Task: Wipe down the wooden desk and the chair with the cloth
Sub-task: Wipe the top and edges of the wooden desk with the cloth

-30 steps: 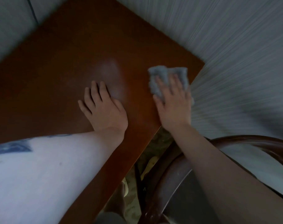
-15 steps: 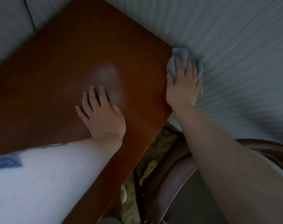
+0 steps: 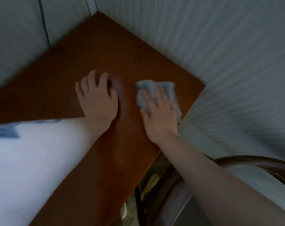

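Our right hand point(image 3: 159, 115) presses the cloth point(image 3: 154, 93) flat-fingered near the desk point(image 3: 89, 51)'s right edge; our left hand point(image 3: 96, 98) rests spread beside it, holding nothing.

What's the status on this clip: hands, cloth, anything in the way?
Right hand flat on the cloth, pressing it to the desk near the right edge. Left hand resting on the desk, no grip. Chair untouched. Nothing in the way.

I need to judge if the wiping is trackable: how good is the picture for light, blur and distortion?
Head view: dim and underexposed, with the wooden desk a dark brown; motion blur smears the right hand on the cloth and the left hand; wall stripes fan out from wide-angle distortion; the chair sits in shadow.
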Motion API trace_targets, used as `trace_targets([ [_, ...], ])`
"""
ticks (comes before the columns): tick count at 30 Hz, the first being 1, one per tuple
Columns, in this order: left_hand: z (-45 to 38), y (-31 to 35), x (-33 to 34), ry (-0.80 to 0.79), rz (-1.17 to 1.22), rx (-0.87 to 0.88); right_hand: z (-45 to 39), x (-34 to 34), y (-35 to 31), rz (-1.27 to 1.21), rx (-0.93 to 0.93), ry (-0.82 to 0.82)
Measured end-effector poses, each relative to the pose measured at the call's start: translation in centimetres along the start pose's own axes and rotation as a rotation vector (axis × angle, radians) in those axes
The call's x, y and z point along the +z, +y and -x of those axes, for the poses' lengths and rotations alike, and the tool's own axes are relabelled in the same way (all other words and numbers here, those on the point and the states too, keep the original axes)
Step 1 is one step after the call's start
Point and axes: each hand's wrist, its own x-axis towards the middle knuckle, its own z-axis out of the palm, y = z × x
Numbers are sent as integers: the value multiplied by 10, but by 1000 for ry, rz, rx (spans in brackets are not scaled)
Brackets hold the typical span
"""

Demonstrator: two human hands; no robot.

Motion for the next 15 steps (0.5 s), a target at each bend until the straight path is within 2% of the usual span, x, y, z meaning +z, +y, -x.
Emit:
trace_targets([
  [2,-8,0,10,-34,-13,87,-19,-4,-13,3,-335,-114],
  [4,-11,-1,16,-54,-4,93,-56,-13,-3,15,-450,-174],
  [6,-11,-3,15,-53,8,64,-80,-17,17,11,-309,-67],
  [8,-11,-1,15,-63,-7,59,-77,-13,32,7,3,152],
  [10,-11,0,16,-67,-8,63,-56,-2,18,13,226,244],
  [12,-10,0,17,-49,-1,71,-44,7,-12,-3,191,196],
  [15,-12,0,17,-68,2,61,-82,-1,-38,16,-181,52],
])
